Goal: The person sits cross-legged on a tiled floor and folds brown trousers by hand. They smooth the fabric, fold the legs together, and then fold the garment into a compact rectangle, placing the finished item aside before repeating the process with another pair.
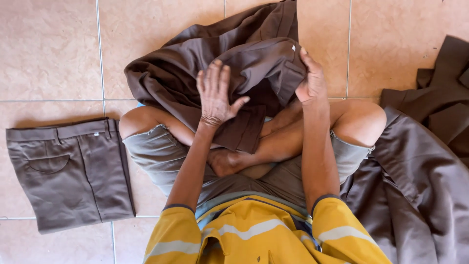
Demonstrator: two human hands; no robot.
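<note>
Brown trousers (195, 68) bunched on person's crossed legs, spilling forward onto tiled floor (49, 49). Left hand (215, 95) lies flat on top of the trousers, fingers spread apart, pressing the cloth, not gripping. Right hand (311, 80) at the trousers' right edge, fingers curled round a fold, clamped on it. Folded brown trousers (71, 171) lie flat on the floor, well left of the bunched trousers, apart from both hands. Heap of brown cloth (415, 176) to the right of them, touching the person's knee.
</note>
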